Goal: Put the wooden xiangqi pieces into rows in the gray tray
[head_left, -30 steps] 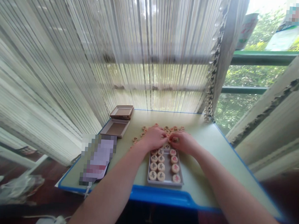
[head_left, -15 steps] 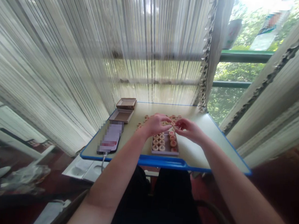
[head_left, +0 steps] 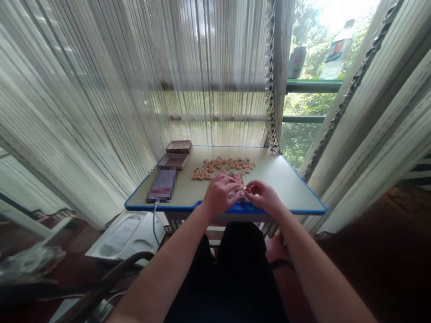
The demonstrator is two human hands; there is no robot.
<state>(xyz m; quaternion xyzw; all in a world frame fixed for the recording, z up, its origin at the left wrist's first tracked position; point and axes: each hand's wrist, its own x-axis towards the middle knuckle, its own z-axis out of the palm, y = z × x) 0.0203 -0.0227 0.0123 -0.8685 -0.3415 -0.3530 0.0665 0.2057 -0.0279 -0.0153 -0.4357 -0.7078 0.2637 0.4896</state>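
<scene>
Pale round Chinese chess pieces lie scattered over the middle of the table. Close to the front edge is a shallow box with pieces in it, mostly covered by my hands. My left hand arches over the box's left part, thumb and fingers apart, fingertips near the pieces inside. At the box's right side, my right hand is closed in a pinch on a small pale Chinese chess piece. The piece's marking is too small to read.
At the table's left are a phone with a white cable hanging off the edge, a shallow open tray and another box part behind it. Curtains hang beyond; a bottle and a can stand on the window rail.
Both hands have come back from the scattered pieces to the box near the table's front edge, and now hide most of it. The view has shifted too.
</scene>
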